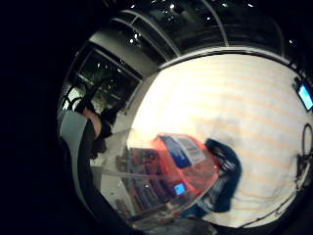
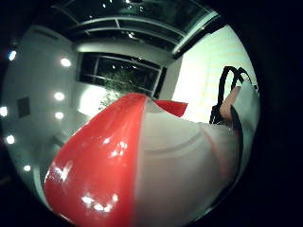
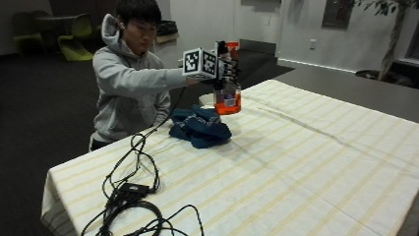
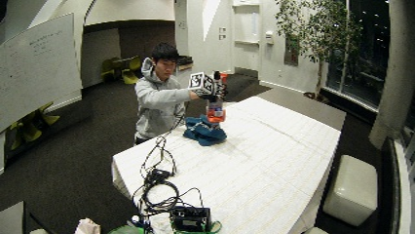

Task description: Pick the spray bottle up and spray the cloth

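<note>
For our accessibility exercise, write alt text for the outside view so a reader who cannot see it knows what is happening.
A seated person's gloved right hand holds a spray bottle with orange liquid in the air above a crumpled blue cloth. The cloth lies on a table covered in a pale striped tablecloth, with black cables trailing across the near corner.

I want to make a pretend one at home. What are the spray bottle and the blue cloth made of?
The spray bottle looks like clear, shiny plastic: you can see orange liquid through it, and its red top gleams under the lights. The blue cloth looks like soft, dull fabric, because it lies crumpled in folds on the striped tablecloth.
</note>
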A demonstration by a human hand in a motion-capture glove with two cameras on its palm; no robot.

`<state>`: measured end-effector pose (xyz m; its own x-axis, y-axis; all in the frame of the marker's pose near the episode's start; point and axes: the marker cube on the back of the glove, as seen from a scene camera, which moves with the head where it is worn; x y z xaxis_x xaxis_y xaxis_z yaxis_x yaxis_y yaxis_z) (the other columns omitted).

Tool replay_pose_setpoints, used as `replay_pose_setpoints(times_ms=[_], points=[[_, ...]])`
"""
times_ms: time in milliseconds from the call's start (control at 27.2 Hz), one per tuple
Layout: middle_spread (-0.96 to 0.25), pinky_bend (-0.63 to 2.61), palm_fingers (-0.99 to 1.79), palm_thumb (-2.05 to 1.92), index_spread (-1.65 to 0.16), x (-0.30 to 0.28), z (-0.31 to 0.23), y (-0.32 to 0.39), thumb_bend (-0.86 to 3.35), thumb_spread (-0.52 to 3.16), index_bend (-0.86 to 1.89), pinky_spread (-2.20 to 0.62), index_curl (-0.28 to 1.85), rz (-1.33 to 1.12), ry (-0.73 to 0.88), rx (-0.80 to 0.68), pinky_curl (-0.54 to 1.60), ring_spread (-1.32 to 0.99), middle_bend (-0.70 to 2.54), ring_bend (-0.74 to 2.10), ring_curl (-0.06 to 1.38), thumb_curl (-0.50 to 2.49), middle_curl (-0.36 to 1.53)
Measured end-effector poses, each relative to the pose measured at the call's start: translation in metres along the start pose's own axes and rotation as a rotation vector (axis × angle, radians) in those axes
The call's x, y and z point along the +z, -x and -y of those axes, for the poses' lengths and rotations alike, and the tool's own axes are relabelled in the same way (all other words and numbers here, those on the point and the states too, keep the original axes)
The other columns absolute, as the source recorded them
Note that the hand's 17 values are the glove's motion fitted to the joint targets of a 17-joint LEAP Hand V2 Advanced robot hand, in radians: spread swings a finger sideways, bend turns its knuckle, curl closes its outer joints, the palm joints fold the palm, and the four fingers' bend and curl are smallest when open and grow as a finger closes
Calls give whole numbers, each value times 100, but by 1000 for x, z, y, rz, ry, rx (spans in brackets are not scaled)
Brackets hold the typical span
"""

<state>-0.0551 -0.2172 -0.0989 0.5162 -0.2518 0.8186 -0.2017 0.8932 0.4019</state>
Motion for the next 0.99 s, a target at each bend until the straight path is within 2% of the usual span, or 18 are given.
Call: replay_pose_setpoints(times_ms=[110, 220, 404, 551, 625, 735, 808, 992], points=[[-10, 33, 135, 99, -20, 37, 19, -22, -3, 0, 42, -21, 51, 92, -58, 16, 37, -15, 59, 56, 45, 71, 48], [-9, 33, 135, 100, -20, 77, 31, -46, -3, 0, 41, -21, 51, 111, -48, 32, 37, -15, 59, 56, 45, 71, 48], [-9, 32, 135, 100, -19, 123, 43, -76, -3, 1, 41, -22, 52, 111, 10, 53, 37, -15, 58, 56, 45, 71, 48], [-9, 35, 129, 99, -19, 135, 42, -87, -4, 5, 37, -22, 51, 110, 113, 44, 37, -15, 57, 52, 44, 72, 48], [-9, 45, 111, 97, -21, 130, 39, -90, -4, 15, 23, -21, 47, 81, 161, 35, 40, -15, 49, 48, 43, 72, 45], [-7, 48, 49, 91, -25, 113, 29, -95, -6, 38, 9, -10, 46, 29, 202, 21, 44, -13, 36, 38, 43, 68, 43], [-6, 54, 20, 86, -27, 100, 19, -97, -7, 47, 6, -4, 45, 24, 204, 18, 47, -10, 29, 34, 44, 65, 41], [-3, 56, 16, 81, -30, 63, -1, -97, -5, 61, 6, 4, 34, 47, 155, 22, 42, -9, 22, 29, 36, 59, 37]])
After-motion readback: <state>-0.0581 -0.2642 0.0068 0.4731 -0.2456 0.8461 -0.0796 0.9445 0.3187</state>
